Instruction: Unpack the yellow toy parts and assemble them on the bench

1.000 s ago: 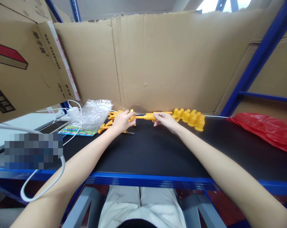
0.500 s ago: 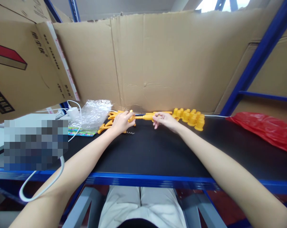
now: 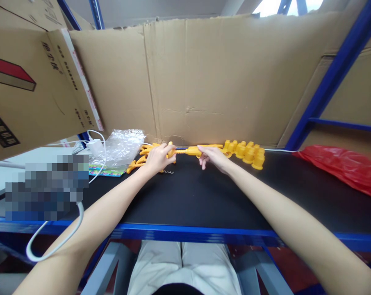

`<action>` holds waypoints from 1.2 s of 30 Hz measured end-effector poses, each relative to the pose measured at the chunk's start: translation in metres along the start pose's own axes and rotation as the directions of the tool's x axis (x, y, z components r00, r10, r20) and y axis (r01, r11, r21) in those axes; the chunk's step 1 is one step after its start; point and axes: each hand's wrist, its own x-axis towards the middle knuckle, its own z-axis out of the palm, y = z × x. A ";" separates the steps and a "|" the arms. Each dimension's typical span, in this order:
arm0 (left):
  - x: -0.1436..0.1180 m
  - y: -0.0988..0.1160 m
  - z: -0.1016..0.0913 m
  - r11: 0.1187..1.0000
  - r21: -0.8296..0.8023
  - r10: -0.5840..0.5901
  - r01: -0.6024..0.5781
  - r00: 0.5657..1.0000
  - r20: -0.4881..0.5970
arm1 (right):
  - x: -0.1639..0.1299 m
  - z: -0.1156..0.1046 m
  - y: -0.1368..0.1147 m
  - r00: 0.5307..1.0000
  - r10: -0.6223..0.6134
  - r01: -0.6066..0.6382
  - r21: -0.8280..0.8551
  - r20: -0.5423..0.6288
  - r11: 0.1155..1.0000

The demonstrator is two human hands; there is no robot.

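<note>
Yellow plastic dominates the far edge of the black table: a long yellow toy piece lies across the back, held at both ends. The left hand is closed round its left end, fingers curled over the part, just above a small metal spring lying loose on the table. The right hand pinches the right end between thumb and fingertips, the remaining fingers hanging down.

Judging from this grip, the piece could bend or pop apart at its thin ribbed middle if the two hands pull or twist unevenly. The spring sits so close to the left wrist that a small sweep might flick it off the table. A cluster of yellow caps stands just beside the right hand, and a sideways nudge would likely topple them.

Counts: one toy piece in hand, one spring, roughly nine or ten caps, though they overlap too much for an exact figure. A few more yellow parts lie behind the left hand, number unclear. One clear plastic bag, one red bag, one white charger with its cable, and one cardboard sheet backing the table.
</note>
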 end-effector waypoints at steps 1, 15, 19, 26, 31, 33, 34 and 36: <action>0.000 -0.001 0.000 1.000 -0.005 -0.004 0.004 1.000 -0.002 | 0.000 0.000 0.000 1.000 -0.006 0.006 -0.013 0.004 1.000; 0.001 0.004 -0.004 1.000 -0.009 -0.017 0.017 0.999 -0.034 | -0.005 -0.003 -0.005 0.983 -0.182 0.181 -0.064 -0.006 0.981; 0.000 0.005 -0.004 1.000 0.011 0.003 -0.002 1.000 -0.026 | -0.007 0.002 -0.008 0.996 -0.089 0.088 -0.051 -0.014 0.995; 0.000 0.006 -0.002 0.999 0.028 -0.026 0.027 0.999 -0.018 | -0.005 0.005 -0.010 0.997 0.037 -0.039 -0.018 -0.065 0.999; 0.001 0.003 -0.001 0.998 0.011 -0.060 0.061 0.998 -0.013 | -0.001 -0.001 -0.005 0.998 -0.041 0.038 -0.052 -0.056 0.998; 0.001 0.003 -0.001 0.997 0.004 -0.074 0.074 0.997 -0.003 | 0.000 -0.003 -0.002 0.996 -0.080 0.079 -0.035 -0.049 0.996; 0.001 0.003 -0.001 0.997 0.003 -0.080 0.080 0.997 0.000 | 0.000 -0.004 0.000 0.994 -0.098 0.097 -0.026 -0.044 0.995; 0.001 0.004 -0.002 0.997 0.007 -0.079 0.079 0.997 0.005 | 0.001 -0.004 0.001 0.992 -0.126 0.126 -0.016 -0.030 0.992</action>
